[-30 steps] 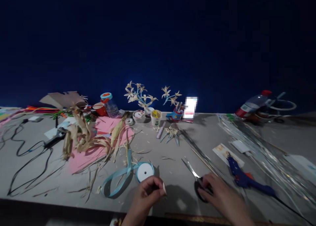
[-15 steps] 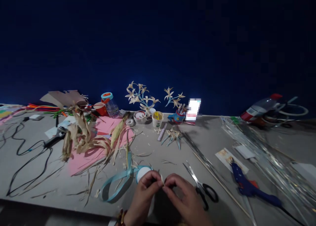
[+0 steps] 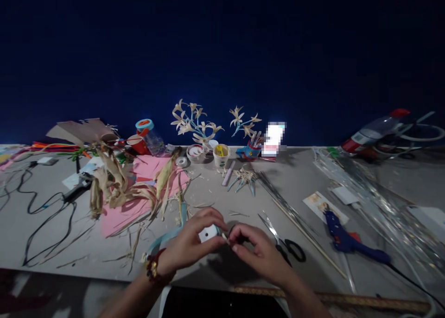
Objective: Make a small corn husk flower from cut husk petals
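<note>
My left hand [image 3: 189, 244] and my right hand [image 3: 259, 253] meet over the front of the grey table [image 3: 306, 179]. Their fingertips pinch together on a small pale sliver of husk [image 3: 225, 237]. Just behind my left hand's fingers lies the white spool [image 3: 207, 233] of light blue ribbon [image 3: 163, 238], partly hidden by the hand. A beaded bracelet is on my left wrist. Scissors [image 3: 283, 244] with black handles lie just right of my right hand.
Dried corn husks [image 3: 118, 188] lie on pink paper [image 3: 139, 206] at left, with black cables [image 3: 41, 211]. A blue glue gun [image 3: 347, 239] lies at right beside clear wrapping [image 3: 375, 202]. Husk flowers [image 3: 194, 125], cups and a jar stand at the back. A wooden ruler [image 3: 347, 299] lies along the front edge.
My right hand left the scissors and came left to meet my left hand at the husk sliver. Both hands then moved a little farther onto the table, over the ribbon spool.
</note>
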The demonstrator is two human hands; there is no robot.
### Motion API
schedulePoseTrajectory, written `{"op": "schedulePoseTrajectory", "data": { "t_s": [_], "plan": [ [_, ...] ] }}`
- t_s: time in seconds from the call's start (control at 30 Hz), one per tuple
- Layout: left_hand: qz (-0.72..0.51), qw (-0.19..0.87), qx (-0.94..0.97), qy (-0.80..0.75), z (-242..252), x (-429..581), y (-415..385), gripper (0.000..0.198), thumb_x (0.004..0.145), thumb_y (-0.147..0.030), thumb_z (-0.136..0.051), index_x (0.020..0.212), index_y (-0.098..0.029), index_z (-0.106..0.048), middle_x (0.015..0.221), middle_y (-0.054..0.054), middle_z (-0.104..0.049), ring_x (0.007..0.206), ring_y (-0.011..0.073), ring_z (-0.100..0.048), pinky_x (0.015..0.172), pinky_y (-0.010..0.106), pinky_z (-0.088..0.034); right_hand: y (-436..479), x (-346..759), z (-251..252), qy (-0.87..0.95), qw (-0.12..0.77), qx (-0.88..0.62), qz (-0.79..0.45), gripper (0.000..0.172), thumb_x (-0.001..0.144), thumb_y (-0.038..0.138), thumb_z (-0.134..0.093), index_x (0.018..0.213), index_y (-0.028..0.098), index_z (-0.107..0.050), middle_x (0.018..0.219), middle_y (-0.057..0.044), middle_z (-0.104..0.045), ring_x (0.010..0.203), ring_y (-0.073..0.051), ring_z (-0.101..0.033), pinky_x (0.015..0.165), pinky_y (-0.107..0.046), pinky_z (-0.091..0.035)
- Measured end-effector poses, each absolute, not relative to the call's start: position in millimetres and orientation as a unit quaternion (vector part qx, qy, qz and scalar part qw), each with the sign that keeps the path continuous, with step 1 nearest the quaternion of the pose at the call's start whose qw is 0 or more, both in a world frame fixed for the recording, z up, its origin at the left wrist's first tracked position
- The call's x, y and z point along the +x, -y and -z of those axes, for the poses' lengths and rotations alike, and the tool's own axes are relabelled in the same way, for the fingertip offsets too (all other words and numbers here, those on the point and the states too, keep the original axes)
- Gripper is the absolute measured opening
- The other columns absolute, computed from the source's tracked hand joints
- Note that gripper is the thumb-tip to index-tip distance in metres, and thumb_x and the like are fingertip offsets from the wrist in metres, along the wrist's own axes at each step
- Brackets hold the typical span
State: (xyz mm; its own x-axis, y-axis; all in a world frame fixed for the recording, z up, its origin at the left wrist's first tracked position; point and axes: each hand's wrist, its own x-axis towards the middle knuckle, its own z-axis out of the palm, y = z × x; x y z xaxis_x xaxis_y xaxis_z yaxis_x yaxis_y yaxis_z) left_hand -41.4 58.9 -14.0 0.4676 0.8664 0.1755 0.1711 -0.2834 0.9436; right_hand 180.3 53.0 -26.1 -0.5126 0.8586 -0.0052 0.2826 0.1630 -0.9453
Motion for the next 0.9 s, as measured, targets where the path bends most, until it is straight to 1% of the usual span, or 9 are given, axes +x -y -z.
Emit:
{"op": "schedulePoseTrajectory", "data": {
  "t_s": [0.13, 0.27, 0.37, 0.43, 0.53, 0.6, 0.67, 0.8, 0.9],
  "plan": [
    [-0.264, 0.348, 0.825, -0.358, -5.8, -42.6, -70.2, 0.004, 0.09, -0.022, -0.067, 0.094, -0.022, -0.07, 0.095, 0.003, -0.068, 0.097, 0.0198, -0.06, 0.105, 0.04, -0.035, -53.4, 177.1, 20.4, 0.756, 0.238, -0.425, -0.437, 0.004, 0.083, 0.021, -0.055, 0.082, 0.021, -0.059, 0.082, -0.001, -0.066, 0.078, -0.018, -0.059, 0.071, -0.028, -0.042],
    [-0.204, 0.31, 0.86, -0.351, -12.8, -40.4, -76.6, 0.007, 0.089, -0.017, -0.066, 0.09, -0.023, -0.069, 0.09, 0.0, -0.069, 0.096, 0.0187, -0.062, 0.11, 0.041, -0.031, -54.6, 173.4, 18.5, 0.772, 0.224, -0.443, -0.397, 0.007, 0.079, 0.016, -0.056, 0.081, 0.022, -0.059, 0.082, 0.0, -0.068, 0.079, -0.019, -0.062, 0.071, -0.028, -0.043],
    [-0.183, 0.302, 0.867, -0.351, -14.4, -42.3, -81.3, 0.011, 0.086, -0.013, -0.066, 0.088, -0.023, -0.069, 0.088, 0.0, -0.07, 0.094, 0.0186, -0.064, 0.108, 0.04, -0.033, -57.8, 172.9, 19.1, 0.781, 0.235, -0.443, -0.372, 0.009, 0.081, 0.015, -0.056, 0.084, 0.022, -0.06, 0.085, -0.001, -0.069, 0.082, -0.019, -0.064, 0.072, -0.028, -0.045],
    [-0.185, 0.307, 0.865, -0.352, -12.1, -44.9, -88.9, 0.01, 0.085, -0.012, -0.066, 0.085, -0.022, -0.068, 0.086, 0.0, -0.07, 0.091, 0.0182, -0.064, 0.101, 0.036, -0.039, -60.7, 175.2, 21.9, 0.785, 0.253, -0.445, -0.35, 0.011, 0.085, 0.019, -0.057, 0.093, 0.023, -0.063, 0.093, -0.002, -0.071, 0.089, -0.021, -0.066, 0.076, -0.03, -0.049],
    [-0.232, 0.303, 0.839, -0.388, 2.0, -48.5, -114.8, 0.007, 0.086, -0.016, -0.066, 0.083, -0.021, -0.067, 0.088, 0.002, -0.071, 0.09, 0.0183, -0.064, 0.087, 0.03, -0.046, -64.5, 182.5, 32.2, 0.773, 0.308, -0.476, -0.285, 0.026, 0.091, 0.026, -0.056, 0.117, 0.023, -0.061, 0.12, -0.009, -0.068, 0.103, -0.024, -0.067, 0.089, -0.037, -0.053],
    [-0.296, 0.246, 0.802, -0.456, 19.3, -48.6, -142.5, 0.007, 0.086, -0.019, -0.066, 0.079, -0.021, -0.067, 0.085, 0.002, -0.07, 0.087, 0.0189, -0.064, 0.084, 0.031, -0.047, -65.4, 188.8, 42.2, 0.757, 0.333, -0.505, -0.246, 0.031, 0.094, 0.029, -0.053, 0.124, 0.022, -0.059, 0.131, -0.013, -0.063, 0.102, -0.024, -0.068, 0.092, -0.04, -0.054],
    [-0.32, 0.21, 0.779, -0.497, 39.9, -45.8, -173.9, 0.009, 0.087, -0.018, -0.063, 0.08, -0.02, -0.067, 0.083, 0.003, -0.069, 0.085, 0.0202, -0.064, 0.082, 0.033, -0.048, -63.7, 194.9, 51.9, 0.753, 0.331, -0.519, -0.235, 0.029, 0.096, 0.031, -0.051, 0.121, 0.023, -0.061, 0.13, -0.013, -0.064, 0.098, -0.023, -0.07, 0.09, -0.039, -0.057],
    [-0.323, 0.171, 0.761, -0.536, 75.6, -33.2, -223.1, 0.008, 0.083, -0.014, -0.065, 0.077, -0.018, -0.069, 0.08, 0.004, -0.069, 0.082, 0.0206, -0.063, 0.078, 0.032, -0.048, -53.7, 204.5, 66.3, 0.76, 0.302, -0.514, -0.259, 0.023, 0.095, 0.032, -0.053, 0.114, 0.025, -0.067, 0.126, -0.011, -0.068, 0.103, -0.024, -0.071, 0.085, -0.036, -0.06],
    [-0.309, 0.16, 0.77, -0.535, 90.2, -23.9, -238.0, 0.008, 0.082, -0.014, -0.067, 0.076, -0.017, -0.072, 0.078, 0.004, -0.07, 0.08, 0.0206, -0.063, 0.077, 0.032, -0.048, -47.7, 210.3, 73.6, 0.755, 0.302, -0.511, -0.28, 0.023, 0.095, 0.033, -0.055, 0.113, 0.026, -0.067, 0.126, -0.01, -0.069, 0.092, -0.022, -0.074, 0.079, -0.034, -0.062]
  ]
}}
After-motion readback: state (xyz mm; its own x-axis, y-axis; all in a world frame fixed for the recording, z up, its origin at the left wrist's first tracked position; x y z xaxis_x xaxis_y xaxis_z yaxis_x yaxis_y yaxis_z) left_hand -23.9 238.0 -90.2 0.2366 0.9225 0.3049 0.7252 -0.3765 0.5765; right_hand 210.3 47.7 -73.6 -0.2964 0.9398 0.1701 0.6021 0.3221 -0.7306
